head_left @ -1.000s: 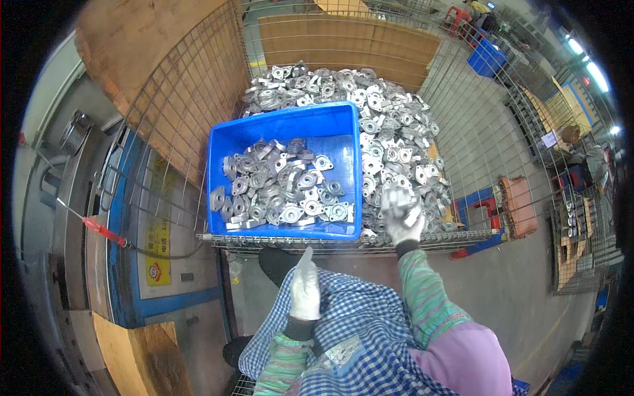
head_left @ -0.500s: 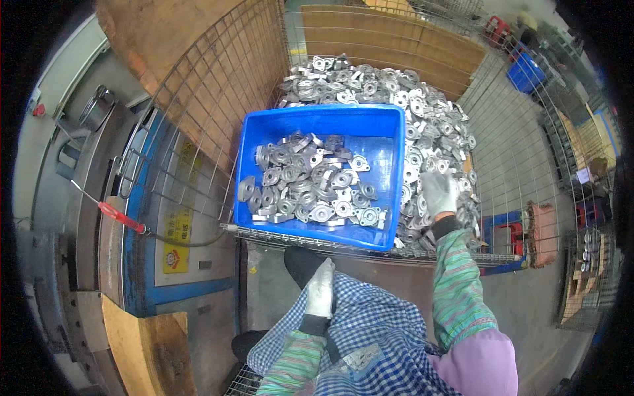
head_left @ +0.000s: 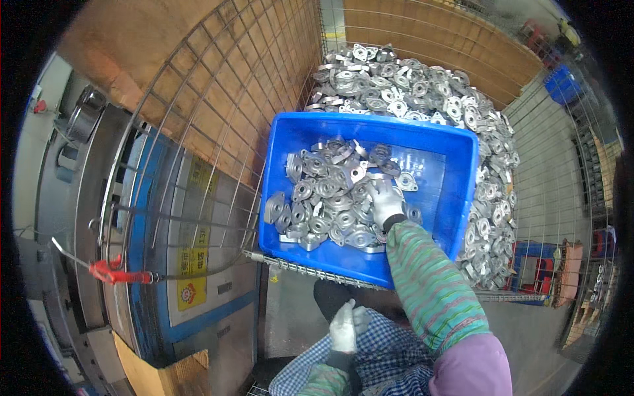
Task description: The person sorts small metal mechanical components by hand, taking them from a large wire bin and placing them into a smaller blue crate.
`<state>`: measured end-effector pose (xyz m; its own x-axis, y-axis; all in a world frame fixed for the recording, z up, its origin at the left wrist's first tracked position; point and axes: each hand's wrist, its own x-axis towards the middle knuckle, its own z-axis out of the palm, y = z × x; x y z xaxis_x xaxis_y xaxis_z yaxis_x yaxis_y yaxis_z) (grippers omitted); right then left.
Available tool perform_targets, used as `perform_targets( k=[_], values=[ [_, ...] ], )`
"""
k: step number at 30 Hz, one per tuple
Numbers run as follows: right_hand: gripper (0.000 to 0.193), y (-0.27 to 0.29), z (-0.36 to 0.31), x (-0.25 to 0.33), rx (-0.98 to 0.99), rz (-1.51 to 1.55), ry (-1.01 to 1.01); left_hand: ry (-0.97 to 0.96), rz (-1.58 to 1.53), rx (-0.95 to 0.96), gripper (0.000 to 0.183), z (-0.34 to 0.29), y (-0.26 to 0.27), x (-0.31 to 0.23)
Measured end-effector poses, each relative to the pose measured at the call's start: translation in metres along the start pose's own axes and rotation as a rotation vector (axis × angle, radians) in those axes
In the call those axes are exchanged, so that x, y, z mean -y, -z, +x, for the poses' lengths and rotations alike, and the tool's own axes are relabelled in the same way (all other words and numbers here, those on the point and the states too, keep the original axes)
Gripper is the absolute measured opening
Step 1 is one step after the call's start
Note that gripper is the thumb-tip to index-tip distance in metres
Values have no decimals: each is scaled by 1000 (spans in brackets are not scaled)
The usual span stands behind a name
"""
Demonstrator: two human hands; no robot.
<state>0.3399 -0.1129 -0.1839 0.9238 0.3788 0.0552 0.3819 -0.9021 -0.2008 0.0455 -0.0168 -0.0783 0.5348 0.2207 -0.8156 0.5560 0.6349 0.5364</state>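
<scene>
Right hand: right hand [head_left: 385,203], white-gloved, reaches into the blue bin from the near right; fingers bent down onto the metal parts [head_left: 323,191], touching them. Whether it pinches one, cannot tell; fingertips partly lost among the pieces.
Left hand: left hand [head_left: 347,327], also gloved, raised above the lap, just near of the bin; fingers loosely curled and slightly apart, gripping nothing visible.
Metal parts: silvery, flanged, with round centre holes; heaped in the left and middle of the bin, its right side showing bare blue floor.
Blue bin: blue bin [head_left: 432,188], rectangular, slightly skewed, inside a wire cage [head_left: 317,272], at the cage's near edge.
Loose pile: loose pile [head_left: 489,191] of like pieces, along the far and right sides of the bin.
Writing: yellow label [head_left: 200,251] on the grey-and-blue cabinet [head_left: 234,274], left; dark characters run along it, partly crossed by cage wires; round red emblem [head_left: 189,294] at its lower end.
Air gun: red air gun [head_left: 119,272], hose attached, left, near the cabinet.
Panels: brown boards on the cage's left [head_left: 178,39] and far [head_left: 429,36] sides.
Clothing: green striped sleeve [head_left: 432,284], blue-and-white checked apron [head_left: 396,356].
</scene>
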Motion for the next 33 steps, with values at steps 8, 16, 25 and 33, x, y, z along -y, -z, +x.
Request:
perform_targets(
  k=[8, 16, 25, 33],
  values=[
    [56, -56, 73, -13, 158, -241, 235, 229, 109, -110, 48, 21, -5, -5],
    [28, -1, 48, -26, 540, 14, -172, 556, 250, -222, 50, 33, -21, -31],
    [19, -36, 127, -97, 60, 1959, -976, 203, 136, -98, 54, 13, -18, -32],
    [38, -118, 179, -127, -24, 1462, -1044, 187, 120, -70, 52, 14, -17, -25]
  ],
)
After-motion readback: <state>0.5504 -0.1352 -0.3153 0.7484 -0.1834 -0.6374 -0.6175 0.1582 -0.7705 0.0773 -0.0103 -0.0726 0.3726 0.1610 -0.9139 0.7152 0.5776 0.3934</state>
